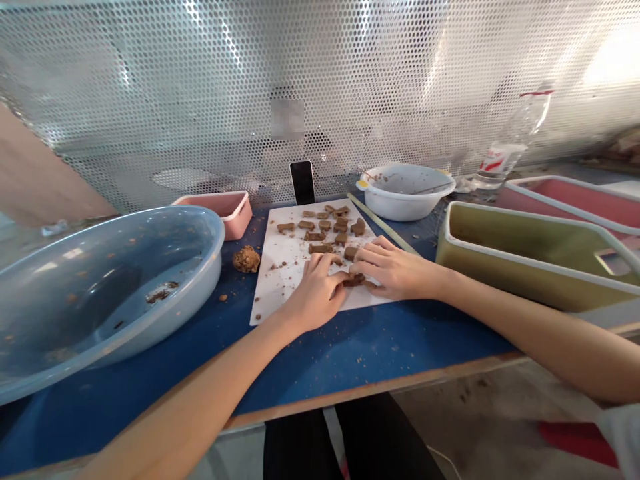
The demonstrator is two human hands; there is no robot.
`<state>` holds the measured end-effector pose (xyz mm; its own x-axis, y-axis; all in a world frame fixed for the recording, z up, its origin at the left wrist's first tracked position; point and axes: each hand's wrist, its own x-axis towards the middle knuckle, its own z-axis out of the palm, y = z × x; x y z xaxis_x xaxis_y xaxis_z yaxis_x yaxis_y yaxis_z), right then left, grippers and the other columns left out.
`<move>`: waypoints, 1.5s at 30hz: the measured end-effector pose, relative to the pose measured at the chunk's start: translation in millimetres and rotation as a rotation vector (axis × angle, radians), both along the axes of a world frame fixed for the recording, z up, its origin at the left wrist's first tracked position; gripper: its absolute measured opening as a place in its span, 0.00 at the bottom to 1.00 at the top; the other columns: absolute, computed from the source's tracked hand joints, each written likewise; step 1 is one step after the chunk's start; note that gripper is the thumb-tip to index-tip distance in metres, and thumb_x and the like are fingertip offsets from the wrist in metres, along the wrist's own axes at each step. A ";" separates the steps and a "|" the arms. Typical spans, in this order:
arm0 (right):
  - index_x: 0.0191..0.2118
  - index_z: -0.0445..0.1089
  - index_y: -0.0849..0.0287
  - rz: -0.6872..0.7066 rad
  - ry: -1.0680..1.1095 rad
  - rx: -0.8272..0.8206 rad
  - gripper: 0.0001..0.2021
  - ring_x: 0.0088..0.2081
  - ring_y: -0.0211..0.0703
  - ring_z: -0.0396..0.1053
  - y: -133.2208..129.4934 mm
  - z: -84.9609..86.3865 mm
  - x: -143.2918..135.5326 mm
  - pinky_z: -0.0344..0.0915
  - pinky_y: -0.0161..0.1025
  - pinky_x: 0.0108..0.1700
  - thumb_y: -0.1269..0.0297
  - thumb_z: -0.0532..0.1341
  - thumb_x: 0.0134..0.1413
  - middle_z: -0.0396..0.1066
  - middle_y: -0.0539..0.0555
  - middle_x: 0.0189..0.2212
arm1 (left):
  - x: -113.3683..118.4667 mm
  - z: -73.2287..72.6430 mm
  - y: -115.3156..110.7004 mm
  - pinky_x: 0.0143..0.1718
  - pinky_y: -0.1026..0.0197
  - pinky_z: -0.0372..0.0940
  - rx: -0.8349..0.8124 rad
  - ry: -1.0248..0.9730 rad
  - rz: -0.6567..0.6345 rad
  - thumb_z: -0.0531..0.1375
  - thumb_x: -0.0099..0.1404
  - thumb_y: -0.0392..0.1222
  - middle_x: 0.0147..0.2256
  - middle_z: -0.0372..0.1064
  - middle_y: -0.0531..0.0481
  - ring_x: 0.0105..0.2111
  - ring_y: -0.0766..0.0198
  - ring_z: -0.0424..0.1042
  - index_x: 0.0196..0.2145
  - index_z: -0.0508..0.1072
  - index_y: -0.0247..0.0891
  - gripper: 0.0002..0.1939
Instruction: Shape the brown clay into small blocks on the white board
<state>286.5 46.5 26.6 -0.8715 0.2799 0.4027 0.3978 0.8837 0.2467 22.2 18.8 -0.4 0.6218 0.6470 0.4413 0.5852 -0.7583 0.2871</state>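
On a white board [280, 267] lie several small brown pieces [315, 236] of what looks like clay or dough, some of them bone-shaped, with crumbs scattered around. My left hand [317, 290] rests near the board's front edge, its thumb and bent fingers closed at a brown piece [355, 280]. From the other side, my right hand [393, 268] has its fingers curled down over the same piece. Both sets of fingertips meet there and partly hide it. Left of the board sits a rough brown lump [247, 259].
A large blue basin [200, 293] fills the left side, beside a pink container [237, 217]. Behind the board stands a phone [303, 183]. To the right are a thin stick [383, 223], a white bowl [400, 203], a green bin [515, 267], a pink bin [565, 197] and a plastic bottle [510, 143].
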 end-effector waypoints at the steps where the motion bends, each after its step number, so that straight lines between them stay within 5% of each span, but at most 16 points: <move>1: 0.54 0.69 0.59 0.004 0.003 -0.003 0.09 0.48 0.53 0.70 -0.5 1.3 0.2 0.61 0.50 0.55 0.69 0.60 0.72 0.74 0.59 0.45 | -0.2 -0.1 -0.1 0.67 0.35 0.67 -0.001 -0.002 0.002 0.58 0.79 0.34 0.59 0.67 0.38 0.64 0.43 0.63 0.51 0.84 0.40 0.14; 17: 0.54 0.70 0.59 0.013 0.013 -0.019 0.10 0.47 0.52 0.70 1.2 -0.8 0.8 0.60 0.48 0.53 0.72 0.59 0.70 0.74 0.58 0.45 | -0.7 1.7 -0.4 0.68 0.35 0.66 -0.033 -0.017 0.012 0.58 0.78 0.32 0.58 0.67 0.37 0.64 0.42 0.63 0.51 0.84 0.38 0.14; 31: 0.55 0.71 0.59 0.009 0.080 -0.076 0.11 0.46 0.53 0.68 -2.0 8.1 5.1 0.61 0.51 0.53 0.64 0.61 0.71 0.74 0.59 0.45 | -3.9 6.2 0.8 0.66 0.37 0.67 0.026 0.020 0.059 0.57 0.78 0.32 0.56 0.69 0.38 0.61 0.44 0.65 0.52 0.83 0.39 0.15; 36: 0.56 0.71 0.58 0.008 0.089 -0.066 0.11 0.45 0.53 0.68 -2.4 9.6 5.9 0.62 0.51 0.53 0.64 0.60 0.73 0.75 0.60 0.46 | -18.1 14.4 10.5 0.62 0.38 0.69 0.136 0.175 0.272 0.57 0.75 0.31 0.53 0.72 0.37 0.57 0.42 0.67 0.57 0.81 0.36 0.18; 45: 0.55 0.72 0.59 0.008 0.127 -0.063 0.11 0.47 0.54 0.69 -2.2 9.6 6.1 0.65 0.53 0.55 0.62 0.61 0.74 0.74 0.61 0.48 | -52.2 31.8 18.5 0.52 0.37 0.72 0.230 0.447 0.661 0.58 0.74 0.34 0.48 0.73 0.31 0.53 0.35 0.69 0.50 0.81 0.33 0.12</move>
